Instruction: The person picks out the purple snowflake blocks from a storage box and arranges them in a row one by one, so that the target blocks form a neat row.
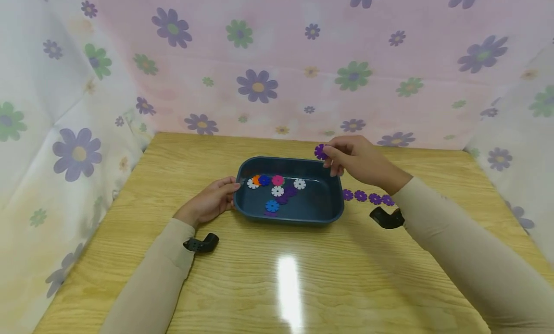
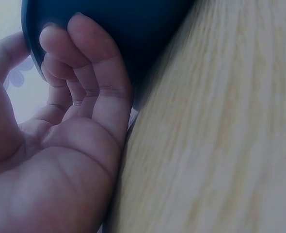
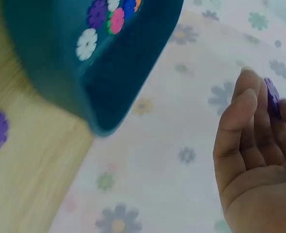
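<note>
A dark teal plastic basin [image 1: 298, 217] stands on the wooden table with several notched plastic discs in it. At its left end my left hand [image 1: 214, 199] grips the rim, thumb on top and fingers against the outer wall; in the left wrist view those fingers [image 2: 94, 58] curl beside the basin [image 2: 148, 34]. Above the far right corner, my right hand [image 1: 352, 158] pinches a purple snowflake disc [image 1: 320, 152] between thumb and fingers. The right wrist view has this purple disc [image 3: 273, 97] nearly edge-on. Inside lie white [image 1: 299, 184], blue [image 1: 272, 206], pink, orange and purple discs, some overlapping.
Right of the basin, several purple discs [image 1: 360, 196] lie in a row on the table [image 1: 233, 276], partly close to the right forearm. A flowered cloth [image 1: 285, 117] hangs behind and at both sides. Black wrist mounts [image 1: 387, 217] project from the sleeves.
</note>
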A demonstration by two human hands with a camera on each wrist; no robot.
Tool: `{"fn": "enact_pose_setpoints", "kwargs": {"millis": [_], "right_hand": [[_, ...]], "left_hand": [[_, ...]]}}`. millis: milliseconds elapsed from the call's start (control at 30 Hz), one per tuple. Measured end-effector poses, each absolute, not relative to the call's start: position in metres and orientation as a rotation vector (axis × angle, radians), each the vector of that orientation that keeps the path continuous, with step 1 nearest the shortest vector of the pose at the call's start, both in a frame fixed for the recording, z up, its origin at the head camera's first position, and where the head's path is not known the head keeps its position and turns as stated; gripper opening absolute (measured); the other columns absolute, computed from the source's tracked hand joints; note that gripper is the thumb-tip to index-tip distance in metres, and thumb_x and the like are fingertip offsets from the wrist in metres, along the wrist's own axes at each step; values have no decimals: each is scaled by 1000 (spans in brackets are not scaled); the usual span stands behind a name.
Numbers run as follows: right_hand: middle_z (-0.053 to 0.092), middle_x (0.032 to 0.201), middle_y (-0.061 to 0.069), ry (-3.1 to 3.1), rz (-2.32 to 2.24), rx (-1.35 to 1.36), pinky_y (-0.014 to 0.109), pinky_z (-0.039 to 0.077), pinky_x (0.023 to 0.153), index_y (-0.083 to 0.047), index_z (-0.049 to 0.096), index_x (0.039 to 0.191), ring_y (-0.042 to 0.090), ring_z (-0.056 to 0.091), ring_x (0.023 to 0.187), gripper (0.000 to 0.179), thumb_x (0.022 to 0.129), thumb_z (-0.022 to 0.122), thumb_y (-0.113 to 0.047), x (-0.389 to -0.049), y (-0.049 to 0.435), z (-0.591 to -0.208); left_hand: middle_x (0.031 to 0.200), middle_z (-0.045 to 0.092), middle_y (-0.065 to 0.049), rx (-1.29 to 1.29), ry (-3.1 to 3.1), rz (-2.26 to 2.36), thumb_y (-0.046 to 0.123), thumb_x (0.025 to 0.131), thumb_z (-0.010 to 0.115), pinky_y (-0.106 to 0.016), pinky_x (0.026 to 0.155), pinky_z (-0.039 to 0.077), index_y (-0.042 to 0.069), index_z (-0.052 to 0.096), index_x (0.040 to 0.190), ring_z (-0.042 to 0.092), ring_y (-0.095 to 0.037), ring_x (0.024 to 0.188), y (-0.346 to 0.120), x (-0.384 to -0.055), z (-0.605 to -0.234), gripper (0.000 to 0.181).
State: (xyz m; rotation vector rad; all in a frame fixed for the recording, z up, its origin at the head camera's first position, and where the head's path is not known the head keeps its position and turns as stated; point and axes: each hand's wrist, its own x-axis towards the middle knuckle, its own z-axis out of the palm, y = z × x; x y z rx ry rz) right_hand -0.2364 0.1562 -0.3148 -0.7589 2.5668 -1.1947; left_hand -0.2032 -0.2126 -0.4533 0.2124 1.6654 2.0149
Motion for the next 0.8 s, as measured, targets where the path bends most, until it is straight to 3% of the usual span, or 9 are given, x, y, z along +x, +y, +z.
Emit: {"fn": "enact_pose_setpoints", "kwargs": {"millis": [400,567,800], "right_hand": [[69,80,3,2842,-1278,-583,26,53,63,-9,68,100,16,64,69,32,108,44,-29,-190,230,-338],[70,79,4,2922,-1307,-482,22,53,63,-7,68,105,14,65,70,31,107,45,-28,-178,259,-351],[70,77,-5,3003,-1401,-242,21,50,60,-4,67,111,11,64,70,34,106,48,-32,-174,294,-365]], "left_hand": [[86,63,2,208,1639,2018,26,108,46,-23,71,52,7,46,110,60,-7,71,-215,-201,-455,20],[86,62,2,226,1650,2010,26,108,46,-24,71,52,6,46,110,60,-7,72,-214,-202,-455,20],[87,61,1,217,1670,2001,26,108,46,-24,71,52,6,47,109,58,-8,70,-213,-203,-453,20]]}}
